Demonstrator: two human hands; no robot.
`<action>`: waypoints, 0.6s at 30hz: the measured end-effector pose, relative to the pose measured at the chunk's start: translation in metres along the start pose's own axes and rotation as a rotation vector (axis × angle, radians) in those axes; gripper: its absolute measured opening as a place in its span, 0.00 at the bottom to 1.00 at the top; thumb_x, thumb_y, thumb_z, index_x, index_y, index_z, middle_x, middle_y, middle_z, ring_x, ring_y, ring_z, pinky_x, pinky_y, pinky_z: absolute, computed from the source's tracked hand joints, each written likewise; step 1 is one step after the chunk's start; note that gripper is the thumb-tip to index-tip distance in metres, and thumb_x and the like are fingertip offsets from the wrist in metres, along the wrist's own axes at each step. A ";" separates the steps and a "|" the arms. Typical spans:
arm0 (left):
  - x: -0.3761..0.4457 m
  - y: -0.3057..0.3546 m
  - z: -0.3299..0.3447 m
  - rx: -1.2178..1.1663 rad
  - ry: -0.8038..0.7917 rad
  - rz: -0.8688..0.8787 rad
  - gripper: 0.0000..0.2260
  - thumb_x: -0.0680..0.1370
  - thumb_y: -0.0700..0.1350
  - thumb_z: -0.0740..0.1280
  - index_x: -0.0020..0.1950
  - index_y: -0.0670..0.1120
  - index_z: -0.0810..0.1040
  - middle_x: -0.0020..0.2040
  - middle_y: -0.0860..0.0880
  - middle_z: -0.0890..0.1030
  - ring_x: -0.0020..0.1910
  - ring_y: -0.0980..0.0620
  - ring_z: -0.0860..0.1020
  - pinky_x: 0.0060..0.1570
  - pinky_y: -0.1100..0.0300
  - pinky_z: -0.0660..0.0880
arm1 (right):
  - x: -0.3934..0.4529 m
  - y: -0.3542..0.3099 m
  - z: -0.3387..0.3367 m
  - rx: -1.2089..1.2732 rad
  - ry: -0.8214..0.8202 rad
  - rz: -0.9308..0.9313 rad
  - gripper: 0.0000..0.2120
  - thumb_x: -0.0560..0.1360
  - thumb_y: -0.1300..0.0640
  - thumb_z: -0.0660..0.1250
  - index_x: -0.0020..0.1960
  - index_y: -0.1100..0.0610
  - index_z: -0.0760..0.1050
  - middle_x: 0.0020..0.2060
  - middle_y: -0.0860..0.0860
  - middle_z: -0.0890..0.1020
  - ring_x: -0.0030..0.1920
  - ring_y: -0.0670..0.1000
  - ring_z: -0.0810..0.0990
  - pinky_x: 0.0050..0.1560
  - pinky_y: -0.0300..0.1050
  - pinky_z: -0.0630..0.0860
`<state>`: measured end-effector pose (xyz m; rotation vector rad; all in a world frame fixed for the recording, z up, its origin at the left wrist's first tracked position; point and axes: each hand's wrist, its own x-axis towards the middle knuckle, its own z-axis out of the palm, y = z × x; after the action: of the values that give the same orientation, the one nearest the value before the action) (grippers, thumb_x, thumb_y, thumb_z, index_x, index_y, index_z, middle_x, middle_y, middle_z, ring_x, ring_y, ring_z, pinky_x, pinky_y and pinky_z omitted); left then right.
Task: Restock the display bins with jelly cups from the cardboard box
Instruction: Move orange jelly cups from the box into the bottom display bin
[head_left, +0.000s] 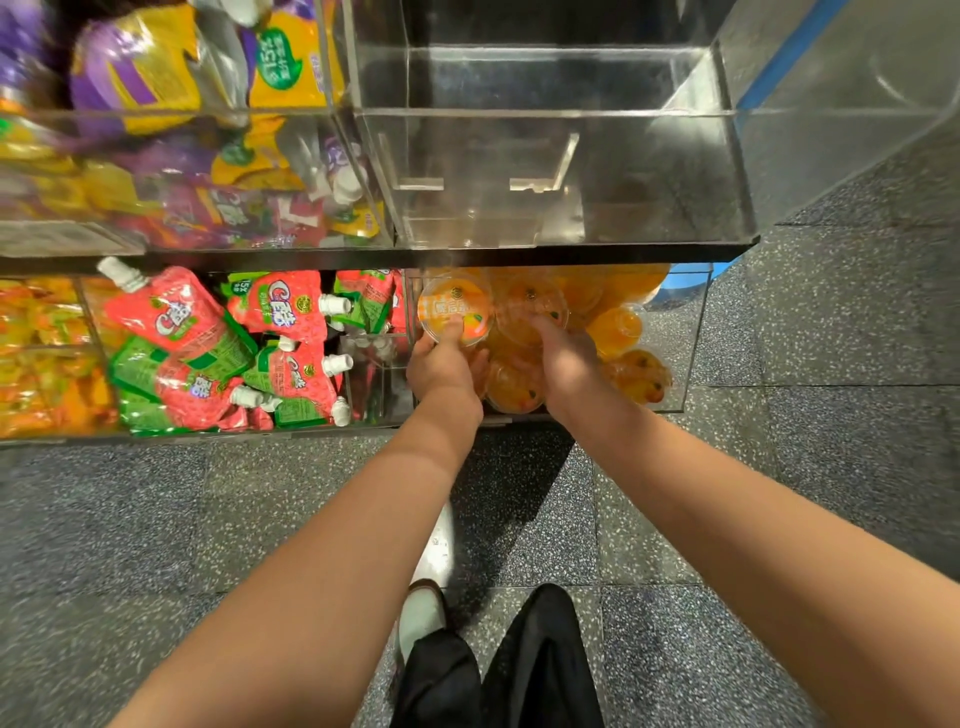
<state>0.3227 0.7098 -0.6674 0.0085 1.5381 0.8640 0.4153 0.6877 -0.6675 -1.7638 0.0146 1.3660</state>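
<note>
Placing cups is the step in hand: your left hand (441, 364) pinches an orange jelly cup (455, 310) at the lower bin's (693, 332) nine o'clock edge, thumb on its lid. Your right hand (563, 358), fingers spread loosely, rests on the piled cups (530, 312) at the bin's centre, gripping nothing I can make out. Next, I judge, you release the cup; the cardboard box is out of view.
</note>
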 end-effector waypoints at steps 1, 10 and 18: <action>0.000 0.002 0.000 0.000 -0.003 -0.006 0.20 0.75 0.45 0.71 0.65 0.44 0.74 0.58 0.43 0.79 0.45 0.47 0.81 0.52 0.51 0.80 | -0.003 -0.003 0.001 -0.001 0.005 0.013 0.21 0.73 0.53 0.70 0.63 0.59 0.72 0.52 0.56 0.82 0.46 0.55 0.84 0.53 0.54 0.80; -0.011 0.017 -0.009 0.101 -0.023 -0.102 0.09 0.74 0.44 0.72 0.41 0.40 0.75 0.49 0.40 0.78 0.46 0.42 0.79 0.36 0.54 0.81 | -0.019 -0.019 0.007 -0.046 -0.056 0.133 0.12 0.77 0.51 0.66 0.57 0.55 0.75 0.43 0.48 0.78 0.44 0.48 0.78 0.57 0.49 0.75; -0.034 0.029 -0.038 0.275 -0.085 -0.194 0.09 0.79 0.44 0.65 0.57 0.42 0.75 0.61 0.43 0.77 0.57 0.47 0.77 0.41 0.53 0.79 | -0.054 -0.024 -0.006 -0.088 0.012 0.273 0.11 0.78 0.53 0.64 0.54 0.61 0.73 0.51 0.56 0.80 0.54 0.56 0.80 0.55 0.49 0.79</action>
<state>0.2831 0.6950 -0.6270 0.0932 1.5389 0.4887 0.4101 0.6730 -0.6099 -1.8963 0.2115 1.5697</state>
